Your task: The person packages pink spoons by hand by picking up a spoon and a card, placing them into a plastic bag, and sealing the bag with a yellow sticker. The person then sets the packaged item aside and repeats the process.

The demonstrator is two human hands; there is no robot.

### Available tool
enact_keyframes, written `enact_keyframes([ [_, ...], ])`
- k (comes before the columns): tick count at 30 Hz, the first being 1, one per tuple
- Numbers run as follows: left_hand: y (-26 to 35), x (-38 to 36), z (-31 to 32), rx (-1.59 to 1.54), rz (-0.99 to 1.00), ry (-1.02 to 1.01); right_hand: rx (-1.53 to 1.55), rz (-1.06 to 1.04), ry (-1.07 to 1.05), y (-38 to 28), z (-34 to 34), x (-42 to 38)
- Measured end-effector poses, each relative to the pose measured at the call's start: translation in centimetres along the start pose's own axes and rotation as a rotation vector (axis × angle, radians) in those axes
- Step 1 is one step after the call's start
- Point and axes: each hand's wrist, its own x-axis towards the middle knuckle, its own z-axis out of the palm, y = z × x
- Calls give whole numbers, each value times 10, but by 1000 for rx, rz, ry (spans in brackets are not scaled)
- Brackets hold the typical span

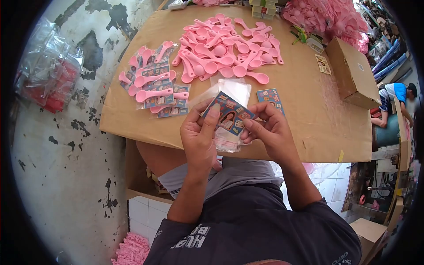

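Note:
Both hands hold a blue printed card (pixel 229 114) above the table's front edge. My left hand (pixel 199 126) pinches its left side, thumb on top. My right hand (pixel 268 130) has thumb and fingers at its right corner. Clear plastic bags (pixel 234 89) lie behind and beneath the card. Just right of it, more blue cards (pixel 270 98) rest on the table. To the left are packed pink spoons with cards in clear bags (pixel 154 93). A large heap of loose pink spoons (pixel 221 51) lies farther back.
The brown table (pixel 309 128) carries an open cardboard box (pixel 353 73) at right and a pile of pink spoons in plastic (pixel 327 20) at the back right. Plastic bags (pixel 53 66) hang at the left wall. Another person (pixel 397 99) is at the far right.

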Motion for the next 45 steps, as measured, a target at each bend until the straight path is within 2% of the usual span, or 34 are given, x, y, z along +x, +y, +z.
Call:
enact_keyframes([
  [3,-8,4,4,-28,0,8,48,40,-29,7,-10,5],
  [6,-15,2,14,10,-14,13,28,-65,-25,14,-6,8],
  [8,-17,-2,16,32,-33,-48,61,-139,49,16,-1,10],
  [18,-17,-2,8,173,51,-119,62,-107,-20,15,9,11],
  [20,-2,0,17,-106,57,-120,-3,-67,4,13,10,6],
  [22,7,6,18,-154,52,-127,-50,-50,-2,13,12,1],
  [24,11,10,14,-272,29,-220,-99,-34,-13,14,14,-3],
  [27,10,9,15,-353,24,-215,-89,-66,-21,16,18,-7],
  [29,12,8,14,-417,27,-221,57,-19,-72,9,23,-12],
  [31,13,8,13,-471,32,-202,5,-11,-101,3,21,-17],
  [33,11,6,13,-457,5,-234,-51,2,-124,2,20,-19],
  [39,7,1,22,-484,-111,-316,-76,-22,-6,8,20,-16],
  [45,-3,1,24,-319,-107,-321,33,-169,75,27,20,-2],
])
